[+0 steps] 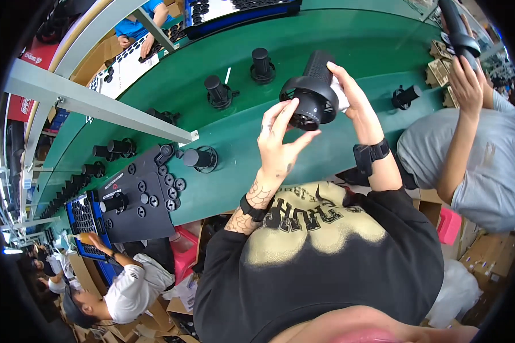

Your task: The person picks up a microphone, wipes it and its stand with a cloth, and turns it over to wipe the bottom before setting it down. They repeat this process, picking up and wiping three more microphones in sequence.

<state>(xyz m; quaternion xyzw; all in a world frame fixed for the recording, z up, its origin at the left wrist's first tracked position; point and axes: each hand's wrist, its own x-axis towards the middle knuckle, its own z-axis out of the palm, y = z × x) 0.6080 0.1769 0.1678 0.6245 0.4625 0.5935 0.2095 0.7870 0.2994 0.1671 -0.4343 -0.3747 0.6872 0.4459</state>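
Observation:
Above the green work surface, a black cylindrical device is held tilted between my two hands. Its barrel has a fine perforated texture, and a wide ring surrounds its lower end. My left hand grips it at the near left side of the ring, index finger on the rim and thumb stretched out below. My right hand is closed at the barrel's right side, thumb near the top, with a white cloth pressed between hand and device. Some of the right fingers are hidden behind the cloth.
Similar black devices stand along the green conveyor belt. A black mat with several small round parts lies left. A grey metal post crosses the left side. Co-workers sit at left and right; the right one holds a long black device.

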